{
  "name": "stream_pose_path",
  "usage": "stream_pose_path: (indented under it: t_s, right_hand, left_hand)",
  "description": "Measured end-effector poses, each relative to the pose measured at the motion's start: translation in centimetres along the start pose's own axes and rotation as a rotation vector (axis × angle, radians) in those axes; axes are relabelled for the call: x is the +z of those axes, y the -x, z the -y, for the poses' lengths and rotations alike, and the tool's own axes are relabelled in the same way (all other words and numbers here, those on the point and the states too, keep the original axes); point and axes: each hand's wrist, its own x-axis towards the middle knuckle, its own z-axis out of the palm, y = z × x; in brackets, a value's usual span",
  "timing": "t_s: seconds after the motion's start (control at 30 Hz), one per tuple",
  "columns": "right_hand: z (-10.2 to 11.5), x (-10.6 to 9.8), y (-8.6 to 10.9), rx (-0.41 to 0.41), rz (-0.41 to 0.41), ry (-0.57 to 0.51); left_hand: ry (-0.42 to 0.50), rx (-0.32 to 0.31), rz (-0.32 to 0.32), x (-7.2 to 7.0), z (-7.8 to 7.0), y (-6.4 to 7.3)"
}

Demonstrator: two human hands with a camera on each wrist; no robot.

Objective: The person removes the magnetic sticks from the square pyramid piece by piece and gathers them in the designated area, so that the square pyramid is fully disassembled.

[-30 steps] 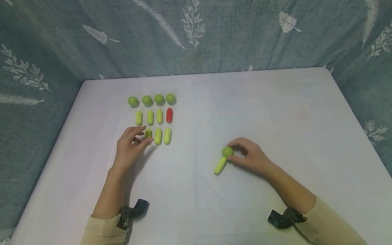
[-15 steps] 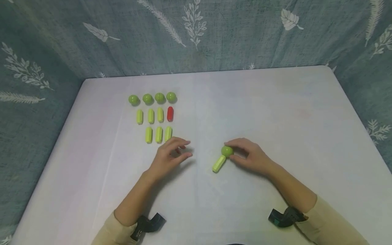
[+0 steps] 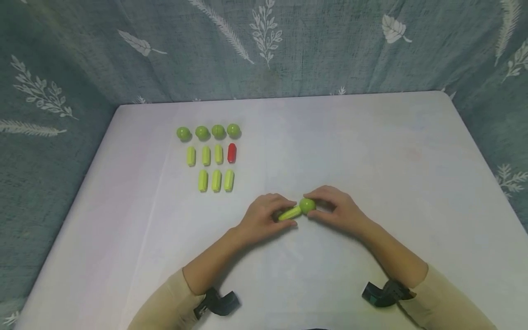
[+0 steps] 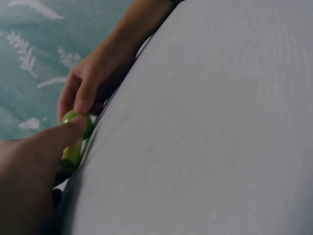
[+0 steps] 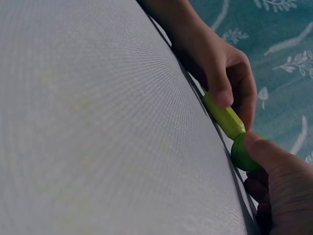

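My right hand point(image 3: 336, 208) pinches a shiny green ball point(image 3: 307, 206) between thumb and fingers, right of the table's middle. A yellow-green faceted stick point(image 3: 290, 213) meets the ball's left side, end on. From the left, my left hand point(image 3: 264, 217) has its thumb and curled fingers round that stick. In the right wrist view the left thumb point(image 5: 223, 93) overlaps the stick's far end, while the right thumb point(image 5: 264, 149) lies on the ball. The left wrist view shows ball point(image 4: 88, 126) and stick point(image 4: 72, 154) partly hidden behind the left thumb.
At the back left of the white table point(image 3: 371, 146) stands a row of green balls point(image 3: 202, 133). In front lie two rows of yellow-green sticks point(image 3: 206, 156), with one red stick point(image 3: 232, 153) ending the upper row. A leaf-patterned teal cloth point(image 3: 313, 50) hangs behind.
My left hand has come right and forward from beside the stick rows to the stick at the ball. That stick has turned flatter. My right hand has stayed at the ball.
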Motion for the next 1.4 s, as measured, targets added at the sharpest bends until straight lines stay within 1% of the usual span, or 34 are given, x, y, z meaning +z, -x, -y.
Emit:
stream_pose_path:
  t_s: [0.07, 0.13, 0.23, 0.43, 0.57, 0.73, 0.87, 1.0, 1.13, 1.33, 1.4]
  right_hand:
    - [0.0, 0.1, 0.0, 0.001, 0.001, 0.0]
    - [0.0, 0.1, 0.1, -0.003, -0.004, 0.002]
    - [0.1, 0.1, 0.0, -0.016, -0.009, 0.005]
    - [-0.1, 0.2, 0.0, -0.047, -0.001, 0.03]
    - [0.0, 0.1, -0.2, -0.069, 0.011, 0.056]
    - [0.1, -0.2, -0.2, -0.051, 0.031, 0.087]
    - [0.1, -0.2, -0.1, -0.051, 0.045, 0.092]
    - [-0.1, -0.1, -0.2, -0.081, 0.049, 0.082]
    - [-0.4, 0.0, -0.2, -0.09, 0.055, 0.061]
    - [-0.4, 0.0, -0.2, -0.031, 0.044, 0.016]
    - [-0.3, 0.1, -0.2, -0.01, 0.028, 0.013]
  left_hand:
    - [-0.027, 0.005, 0.007, 0.2, -0.2, -0.2]
    - [-0.041, -0.003, 0.018, 0.3, -0.3, -0.4]
    - [-0.045, -0.018, 0.032, 0.2, -0.4, -0.5]
    - [-0.038, -0.019, 0.074, -0.1, -0.1, -0.5]
    - [-0.016, -0.042, 0.124, -0.4, 0.1, -0.6]
    - [0.032, -0.085, 0.213, -0.9, 0.5, -1.3]
    - [0.059, -0.099, 0.262, -1.2, 0.8, -1.6]
    - [0.078, -0.073, 0.283, -1.5, 1.1, -1.7]
    - [0.107, -0.052, 0.296, -1.9, 1.7, -1.2]
    - [0.221, -0.083, 0.247, -3.0, 2.3, -0.1]
    - [0.236, -0.074, 0.241, -3.4, 2.5, 0.3]
